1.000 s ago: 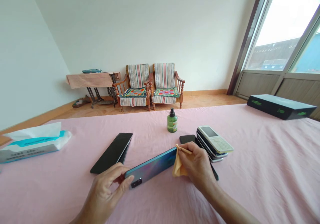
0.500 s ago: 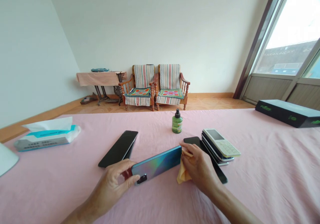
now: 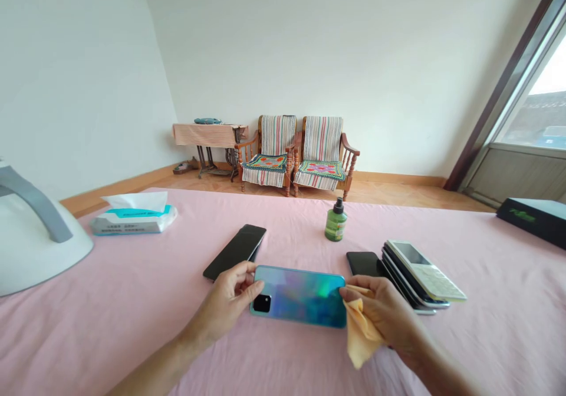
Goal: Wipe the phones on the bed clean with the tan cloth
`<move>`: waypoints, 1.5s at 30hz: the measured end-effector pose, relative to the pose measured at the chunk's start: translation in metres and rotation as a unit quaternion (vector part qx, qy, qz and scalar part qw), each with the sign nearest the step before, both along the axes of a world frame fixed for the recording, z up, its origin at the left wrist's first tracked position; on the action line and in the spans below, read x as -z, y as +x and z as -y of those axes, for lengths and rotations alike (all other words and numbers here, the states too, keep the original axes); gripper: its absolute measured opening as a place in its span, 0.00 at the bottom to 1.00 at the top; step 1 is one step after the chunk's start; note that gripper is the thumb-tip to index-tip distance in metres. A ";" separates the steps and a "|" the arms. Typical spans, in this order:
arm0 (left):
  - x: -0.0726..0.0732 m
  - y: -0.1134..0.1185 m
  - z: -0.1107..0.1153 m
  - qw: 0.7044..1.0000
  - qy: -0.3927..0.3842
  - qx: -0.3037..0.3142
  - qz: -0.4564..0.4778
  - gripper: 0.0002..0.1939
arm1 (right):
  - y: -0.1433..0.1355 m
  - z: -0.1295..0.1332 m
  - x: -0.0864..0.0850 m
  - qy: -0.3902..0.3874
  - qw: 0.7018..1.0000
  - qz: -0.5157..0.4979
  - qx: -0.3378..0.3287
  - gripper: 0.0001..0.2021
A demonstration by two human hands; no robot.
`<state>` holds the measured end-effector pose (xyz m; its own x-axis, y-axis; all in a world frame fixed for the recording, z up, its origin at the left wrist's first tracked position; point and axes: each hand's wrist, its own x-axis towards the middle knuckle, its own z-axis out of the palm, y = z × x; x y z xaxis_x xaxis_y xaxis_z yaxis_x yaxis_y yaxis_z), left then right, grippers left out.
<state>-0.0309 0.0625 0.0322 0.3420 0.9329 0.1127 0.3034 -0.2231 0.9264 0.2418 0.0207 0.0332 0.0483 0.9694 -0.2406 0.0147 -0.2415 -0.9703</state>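
Observation:
A shiny blue smartphone [image 3: 305, 296] is held sideways above the pink cloth, its back and black camera block toward me. My left hand [image 3: 232, 296] grips its left end between thumb and fingers. At the right end, my right hand [image 3: 380, 304] is closed on a yellow cloth [image 3: 361, 331] and pinches the phone's edge too. Behind my left hand lie dark phones [image 3: 236, 251], one on another. Beside my right hand is a stack of phones with a white keypad phone [image 3: 427, 269] on top, and a black phone [image 3: 360, 263] lies partly under it.
A green spray bottle [image 3: 336, 224] stands beyond the phones on the pink tablecloth [image 3: 274, 366]. At the left are a tissue pack [image 3: 135, 219] and a white appliance with a grey handle [image 3: 44, 207]. A black box [image 3: 530, 222] sits far right; two chairs stand by the wall.
My view has swung left, so things sit farther right. The blue phone has been tilted so its back faces me more fully. Both hands still hold it, the yellow cloth hanging lower.

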 end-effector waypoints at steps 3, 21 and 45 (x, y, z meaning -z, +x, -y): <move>-0.006 0.003 0.003 0.999 0.033 -0.012 -0.001 0.14 | 0.001 0.002 -0.006 -0.005 0.999 -0.045 0.012 0.16; 0.005 0.008 0.021 0.981 0.153 0.009 -0.121 0.40 | 0.002 0.004 -0.011 -0.009 0.996 -0.066 0.052 0.18; -0.009 0.022 0.022 0.952 -0.103 -0.099 0.270 0.14 | -0.015 0.010 0.011 -0.017 0.985 -0.171 -0.020 0.19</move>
